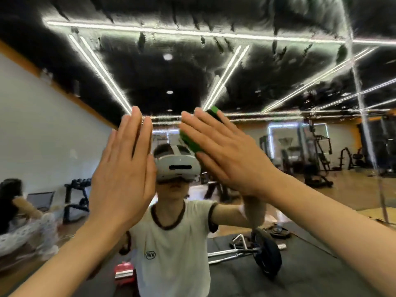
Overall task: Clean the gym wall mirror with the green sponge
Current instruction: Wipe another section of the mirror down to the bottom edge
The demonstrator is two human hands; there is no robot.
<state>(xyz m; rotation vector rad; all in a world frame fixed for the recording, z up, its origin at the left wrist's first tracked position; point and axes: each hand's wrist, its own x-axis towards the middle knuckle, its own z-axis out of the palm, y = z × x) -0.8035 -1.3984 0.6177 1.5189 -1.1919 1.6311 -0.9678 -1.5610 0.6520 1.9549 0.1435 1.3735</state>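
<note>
Your left hand is raised flat against the mirror, fingers straight and close together, holding nothing. Your right hand presses the sponge onto the glass with straight fingers laid over it; green shows below your index finger and again at the sponge's upper end beside your fingertips. The sponge sits at about head height, just right of your left hand and above the reflected headset.

The upper glass is streaked and smeared, so the reflected ceiling lights look ragged. Lower down the reflection is clearer: you in a pale T-shirt, a barbell on a dark mat behind you, a dumbbell rack at the left wall, weight machines far right. A seated person shows at the left edge, blurred.
</note>
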